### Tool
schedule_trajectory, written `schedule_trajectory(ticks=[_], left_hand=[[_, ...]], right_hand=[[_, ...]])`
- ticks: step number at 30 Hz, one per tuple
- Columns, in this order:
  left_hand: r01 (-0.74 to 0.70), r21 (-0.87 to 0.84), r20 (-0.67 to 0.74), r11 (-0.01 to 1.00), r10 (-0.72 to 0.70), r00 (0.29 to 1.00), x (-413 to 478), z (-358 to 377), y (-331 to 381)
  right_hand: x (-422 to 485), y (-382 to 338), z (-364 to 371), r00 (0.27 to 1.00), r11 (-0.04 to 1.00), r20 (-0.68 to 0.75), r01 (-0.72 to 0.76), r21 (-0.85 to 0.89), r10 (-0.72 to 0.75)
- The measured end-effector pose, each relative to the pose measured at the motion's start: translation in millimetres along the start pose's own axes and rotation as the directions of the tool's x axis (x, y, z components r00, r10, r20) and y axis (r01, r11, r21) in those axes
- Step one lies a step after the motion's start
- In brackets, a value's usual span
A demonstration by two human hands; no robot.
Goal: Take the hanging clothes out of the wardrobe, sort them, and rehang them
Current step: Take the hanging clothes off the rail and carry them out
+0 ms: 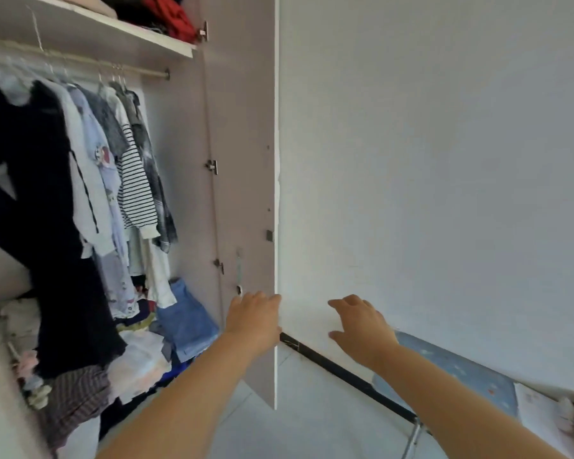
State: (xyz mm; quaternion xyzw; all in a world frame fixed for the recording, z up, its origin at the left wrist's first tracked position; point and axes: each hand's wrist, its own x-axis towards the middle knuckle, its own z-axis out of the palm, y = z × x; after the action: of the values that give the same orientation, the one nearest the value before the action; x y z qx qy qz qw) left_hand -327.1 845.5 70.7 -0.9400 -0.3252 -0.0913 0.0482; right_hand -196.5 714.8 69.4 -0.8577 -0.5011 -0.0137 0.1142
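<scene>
The wardrobe stands open at the left. Several hanging clothes [90, 167] fill its rail [80, 61]: a black garment, pale shirts, a striped top [135, 190] and a grey one. The wardrobe door [246, 144] is swung out, edge-on to me. My left hand [254, 321] rests on the door's edge, its fingers curled around it. Just right of the door, my right hand [362, 329] hovers with fingers spread and nothing in it.
Folded and loose clothes, including blue denim [188, 321], are piled on the wardrobe floor. A shelf [120, 28] above the rail holds red and dark clothes. A white wall fills the right. Below it lie a black bar [345, 376] and a blue patterned surface [454, 376].
</scene>
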Motion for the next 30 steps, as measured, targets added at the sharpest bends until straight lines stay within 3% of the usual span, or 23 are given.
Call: schedule_trajectory(ticks=[12, 21, 30], left_hand=[[0.296, 0.079, -0.019, 0.952, -0.296, 0.955, 72.0, 14.8, -166.7], [0.506, 0.092, -0.06, 0.858, -0.502, 0.863, 151.7, 14.7, -258.7], [0.612, 0.152, -0.119, 0.776, -0.6, 0.791, 222.5, -2.7, -340.3]], right_hand=[[181.1, -122.6, 36.4, 0.949, 0.949, 0.003, 0.315, 0.031, -0.315], [333.4, -184.7, 50.1, 0.83, 0.83, 0.018, 0.557, 0.025, -0.558], [459.8, -250.0, 53.1, 0.735, 0.734, -0.008, 0.677, 0.06, -0.678]])
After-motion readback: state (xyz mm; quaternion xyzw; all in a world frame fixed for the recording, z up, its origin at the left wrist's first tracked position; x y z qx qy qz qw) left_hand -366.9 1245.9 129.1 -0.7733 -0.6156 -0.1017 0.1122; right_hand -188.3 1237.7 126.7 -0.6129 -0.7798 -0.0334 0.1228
